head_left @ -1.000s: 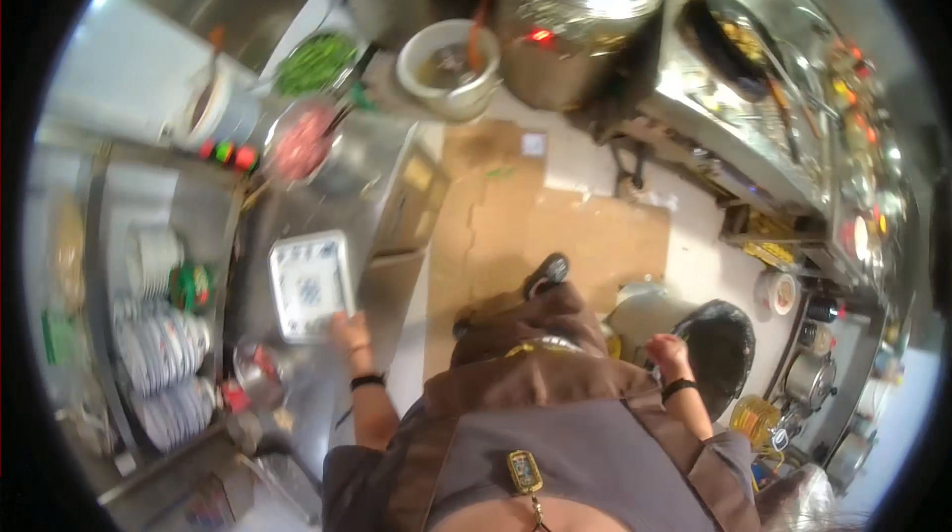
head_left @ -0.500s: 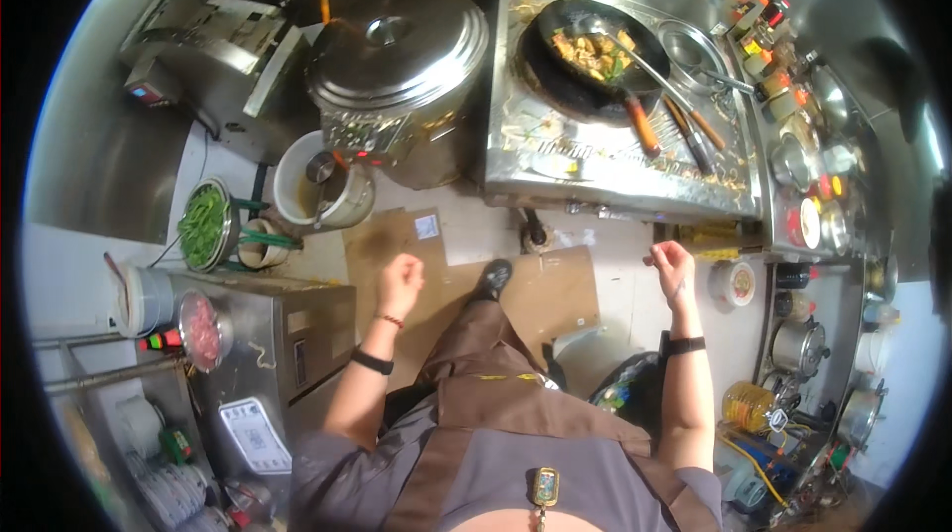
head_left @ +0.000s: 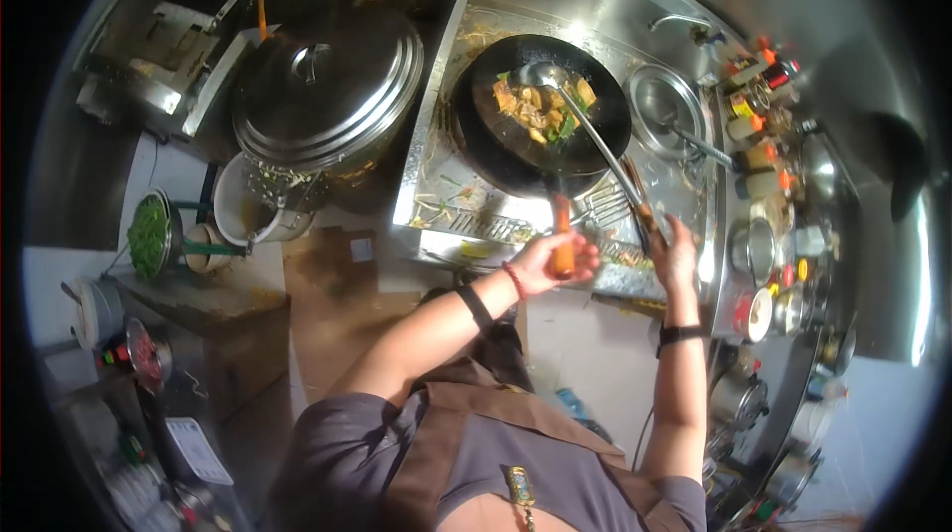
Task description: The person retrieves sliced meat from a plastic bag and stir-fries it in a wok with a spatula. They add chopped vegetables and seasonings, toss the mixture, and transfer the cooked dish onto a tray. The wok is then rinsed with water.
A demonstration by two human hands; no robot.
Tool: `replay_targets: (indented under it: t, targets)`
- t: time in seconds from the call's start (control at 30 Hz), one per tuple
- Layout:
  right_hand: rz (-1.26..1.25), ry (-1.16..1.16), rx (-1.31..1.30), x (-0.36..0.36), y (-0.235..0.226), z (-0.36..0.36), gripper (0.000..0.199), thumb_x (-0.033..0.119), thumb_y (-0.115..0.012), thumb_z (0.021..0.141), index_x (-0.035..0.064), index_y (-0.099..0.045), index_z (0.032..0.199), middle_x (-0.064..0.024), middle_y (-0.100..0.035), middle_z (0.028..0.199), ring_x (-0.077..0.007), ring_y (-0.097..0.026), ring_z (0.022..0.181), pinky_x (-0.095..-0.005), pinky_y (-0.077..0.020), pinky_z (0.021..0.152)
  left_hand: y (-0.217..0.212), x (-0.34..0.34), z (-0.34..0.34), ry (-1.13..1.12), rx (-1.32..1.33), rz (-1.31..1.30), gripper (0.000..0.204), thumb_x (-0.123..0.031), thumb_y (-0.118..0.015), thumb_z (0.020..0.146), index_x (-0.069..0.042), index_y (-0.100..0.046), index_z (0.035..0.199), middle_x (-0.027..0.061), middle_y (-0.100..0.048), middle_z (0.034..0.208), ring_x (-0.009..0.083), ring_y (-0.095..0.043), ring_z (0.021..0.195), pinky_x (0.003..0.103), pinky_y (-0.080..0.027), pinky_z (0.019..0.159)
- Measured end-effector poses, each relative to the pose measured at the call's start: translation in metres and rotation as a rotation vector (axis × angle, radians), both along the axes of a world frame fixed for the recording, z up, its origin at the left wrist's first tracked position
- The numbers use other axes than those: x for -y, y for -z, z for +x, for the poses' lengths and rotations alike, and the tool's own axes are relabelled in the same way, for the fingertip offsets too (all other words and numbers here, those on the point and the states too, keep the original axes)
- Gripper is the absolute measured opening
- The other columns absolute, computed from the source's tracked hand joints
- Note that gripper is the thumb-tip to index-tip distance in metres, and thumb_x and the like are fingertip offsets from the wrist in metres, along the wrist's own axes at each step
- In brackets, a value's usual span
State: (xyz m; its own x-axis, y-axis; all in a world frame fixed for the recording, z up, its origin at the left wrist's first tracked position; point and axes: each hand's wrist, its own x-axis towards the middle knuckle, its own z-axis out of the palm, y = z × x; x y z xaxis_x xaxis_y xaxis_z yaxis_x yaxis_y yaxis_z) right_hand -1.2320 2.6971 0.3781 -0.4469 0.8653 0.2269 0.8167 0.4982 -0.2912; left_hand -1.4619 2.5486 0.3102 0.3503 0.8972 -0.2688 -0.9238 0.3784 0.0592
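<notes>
Steel worktop [head_left: 436,205], big lidded pot [head_left: 327,86] beside; left hand [head_left: 550,262] grips wok [head_left: 540,116] handle, right hand [head_left: 674,252] grips ladle [head_left: 595,135].

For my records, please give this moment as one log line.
left hand: grips orange wok handle | right hand: grips long steel ladle | black wok: food inside

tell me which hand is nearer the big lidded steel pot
Left. The left hand grips the wok's orange handle, right of the big lidded steel pot. The right hand holds the ladle handle farther right.
</notes>
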Motion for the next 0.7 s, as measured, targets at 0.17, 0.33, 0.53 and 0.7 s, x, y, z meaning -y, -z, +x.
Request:
replay_targets:
  t: [0.17,0.33,0.53,0.7]
  targets:
    - [-0.296,-0.106,0.161,-0.040,0.049,-0.023,0.047,0.016,-0.065,0.086,0.0012,-0.051,0.127,-0.0222,-0.067,0.092,-0.0324,-0.067,0.083,-0.0386,-0.0522,0.074,0.024,-0.021,0.006,-0.123,0.026,-0.133,0.011,-0.014,-0.061,0.089,-0.007,-0.053,0.091,0.0010,-0.053,0.077,0.0080,-0.047,0.059,0.022,-0.041,0.053]
    - [-0.497,-0.370,-0.040,-0.033,-0.002,-0.009,0.039,0.011,-0.062,0.089,-0.0048,-0.053,0.124,-0.0204,-0.068,0.092,-0.0290,-0.068,0.082,-0.0359,-0.0529,0.072,-0.012,0.023,-0.013,-0.286,-0.203,-0.097,0.007,-0.009,-0.059,0.091,-0.007,-0.053,0.094,-0.0044,-0.047,0.070,0.0023,-0.044,0.053,0.020,-0.037,0.045]
    - [-0.609,-0.397,-0.067,0.000,-0.095,0.019,0.041,0.011,-0.064,0.087,-0.0068,-0.054,0.123,-0.0099,-0.061,0.070,-0.0118,-0.057,0.061,-0.0270,-0.0474,0.059,-0.068,0.171,0.004,-0.304,-0.304,-0.106,0.017,-0.005,-0.060,0.087,-0.008,-0.049,0.100,-0.0032,-0.044,0.069,0.0047,-0.043,0.048,0.023,-0.035,0.043]
    - [-0.573,-0.669,0.043,0.085,-0.077,-0.032,0.041,0.014,-0.067,0.086,-0.0054,-0.056,0.120,-0.0135,-0.057,0.064,-0.0127,-0.055,0.058,-0.0285,-0.0463,0.058,-0.092,0.310,0.021,-0.466,-0.342,-0.132,0.019,-0.003,-0.060,0.087,-0.007,-0.047,0.100,-0.0014,-0.045,0.071,0.0052,-0.042,0.049,0.024,-0.036,0.043]
